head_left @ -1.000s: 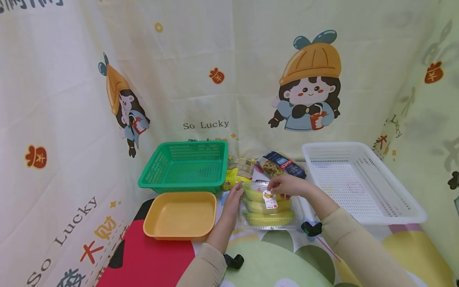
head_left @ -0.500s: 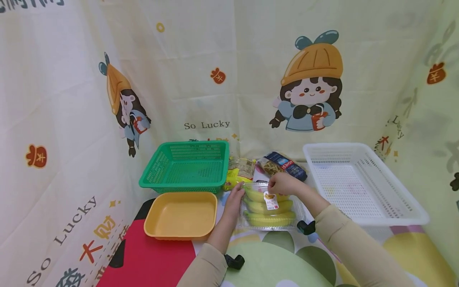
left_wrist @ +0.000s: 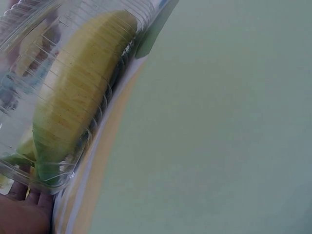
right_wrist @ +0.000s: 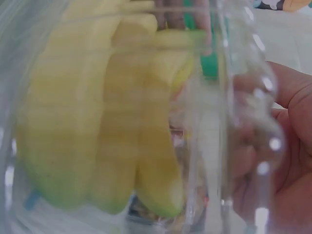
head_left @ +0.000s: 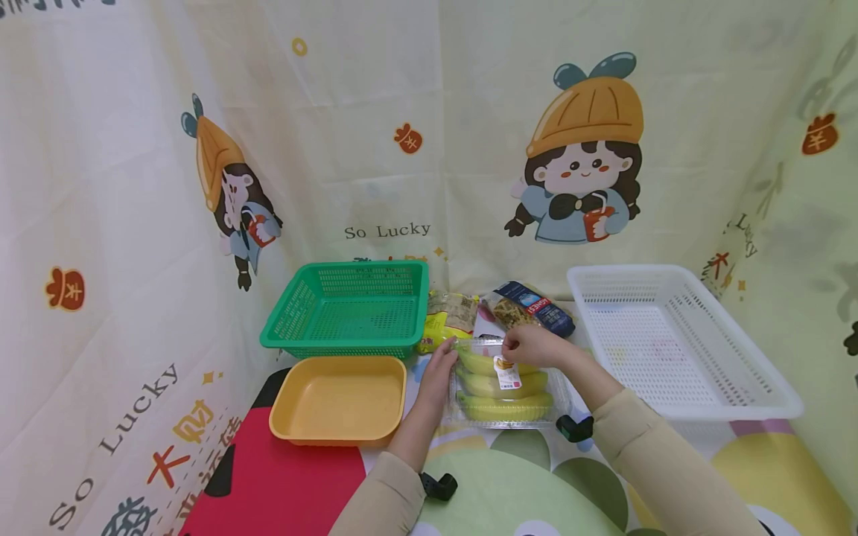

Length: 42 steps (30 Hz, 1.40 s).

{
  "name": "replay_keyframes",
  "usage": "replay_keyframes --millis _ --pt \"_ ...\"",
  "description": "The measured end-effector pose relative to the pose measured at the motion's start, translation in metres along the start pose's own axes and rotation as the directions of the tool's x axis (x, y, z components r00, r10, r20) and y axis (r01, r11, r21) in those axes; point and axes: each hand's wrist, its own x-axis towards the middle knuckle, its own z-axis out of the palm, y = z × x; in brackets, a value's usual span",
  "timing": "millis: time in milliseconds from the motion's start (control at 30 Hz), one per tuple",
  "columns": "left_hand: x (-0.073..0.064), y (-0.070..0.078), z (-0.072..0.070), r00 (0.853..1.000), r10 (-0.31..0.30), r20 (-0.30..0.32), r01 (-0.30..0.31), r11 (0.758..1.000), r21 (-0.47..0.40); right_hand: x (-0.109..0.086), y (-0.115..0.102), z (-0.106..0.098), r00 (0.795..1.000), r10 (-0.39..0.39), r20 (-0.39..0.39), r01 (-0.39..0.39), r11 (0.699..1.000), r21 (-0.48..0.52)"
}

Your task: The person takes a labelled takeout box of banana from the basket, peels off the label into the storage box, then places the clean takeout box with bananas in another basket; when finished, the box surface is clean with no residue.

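A clear plastic box [head_left: 559, 402] with several bananas [head_left: 506, 408] lies on the patterned cloth in the head view. A white sticker [head_left: 511, 378] with a banana picture is on its lid. My left hand [head_left: 437, 372] grips the box's left side; in the left wrist view its fingertips [left_wrist: 33, 195] are at the box's end. Over the lid, my right hand [head_left: 536, 345] has curled fingers and pinches the sticker's upper edge. Through the clear wall, the right wrist view shows bananas [right_wrist: 68, 112] and, past the ribbed rim, my right hand [right_wrist: 287, 161].
A green basket [head_left: 281, 339] and a yellow-orange tray [head_left: 338, 439] are on the left. Behind the box lie a yellow food bag [head_left: 447, 316] and a dark blue food pack [head_left: 536, 307]. At the right stands a white basket [head_left: 737, 409]; a printed curtain [head_left: 469, 134] hangs behind.
The right hand's fingers have curled in more tightly at the sticker, and its wrist has shifted slightly. The left hand and the box stay nearly in place.
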Motion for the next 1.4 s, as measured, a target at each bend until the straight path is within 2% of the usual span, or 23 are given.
replay_keyframes --millis 267,433,900,1033,1233,1400 --pt "-0.0004 0.0012 -0.0002 1.000 -0.005 -0.011 0.005 1.000 0.022 -0.0051 0.0016 0.0027 1.000 0.018 -0.026 -0.017 0.999 0.032" --pt "-0.0005 -0.0007 0.0006 1.000 0.015 -0.004 -0.014 0.999 0.033 -0.0060 0.0043 0.0035 0.999 -0.011 -0.045 0.013 0.999 0.037" --pt "0.0000 -0.0014 -0.0003 1.000 -0.003 -0.005 0.003 0.999 0.046 -0.0073 0.0094 -0.0003 0.995 -0.104 0.015 0.102 0.992 0.071" --pt "0.0003 -0.0009 -0.0009 1.000 0.012 -0.002 -0.012 0.999 0.049 -0.0070 0.0098 0.0017 0.996 -0.088 0.021 0.086 0.993 0.079" --pt "0.0009 -0.0004 -0.0009 1.000 0.005 -0.012 -0.004 0.998 0.056 -0.0059 0.0063 0.0055 0.999 -0.033 -0.028 0.035 0.996 0.081" --pt "0.0012 -0.0009 -0.0002 1.000 0.009 -0.006 -0.009 0.999 0.048 -0.0062 0.0022 0.0073 0.999 -0.023 -0.043 0.025 0.998 0.053"
